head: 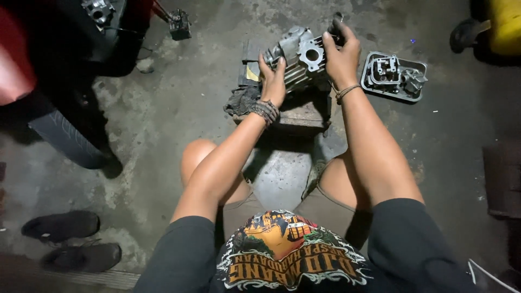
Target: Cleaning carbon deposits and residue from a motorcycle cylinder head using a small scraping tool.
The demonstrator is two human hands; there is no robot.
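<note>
Here, grey finned engine cylinder (301,57); left hand (273,81), right hand (341,54) fingers clasp it.

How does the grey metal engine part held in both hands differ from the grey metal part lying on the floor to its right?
The grey finned engine part is gripped by the left hand and right hand on a block; the flat tray-like part lies untouched on the concrete floor. The first looks bulkier and tilted, the second lower. Both are grey metal.

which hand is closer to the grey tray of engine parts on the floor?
Right. The right hand grips the grey metal engine casting just beside the grey tray; the left hand holds the casting's far side.
</note>
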